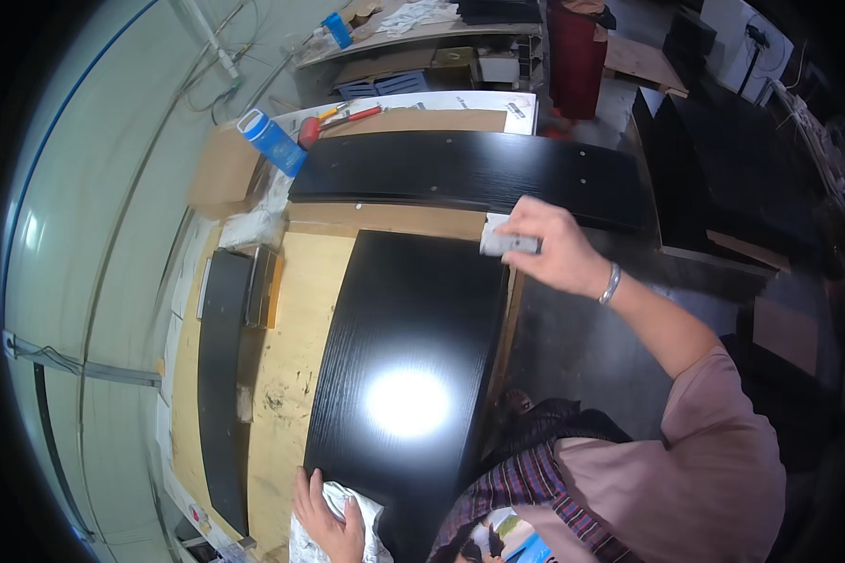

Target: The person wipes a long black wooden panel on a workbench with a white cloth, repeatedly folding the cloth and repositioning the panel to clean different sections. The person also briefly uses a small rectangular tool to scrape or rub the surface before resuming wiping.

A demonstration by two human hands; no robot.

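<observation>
A black wood-grain panel [394, 328] lies lengthwise on the pale wooden worktop [296, 347], with a bright reflection on its near half. At the panel's far right corner, my right hand [554, 239] is closed around a small grey-white block-shaped tool [509, 236]. The tool's underside is hidden, so its contact with the panel edge is unclear. My left hand [329, 516] rests at the near left corner of the panel over a white cloth [359, 511]. Its thumb stands apart, and the cloth lies beneath the palm and fingers.
A long black board [469, 169] crosses the far end; a narrow black strip [223, 375] lies on the left. Beyond are a blue bottle [274, 145] and a red mallet [310, 131]. Black panels [714, 169] stand at right. Another person [576, 61] is at the back.
</observation>
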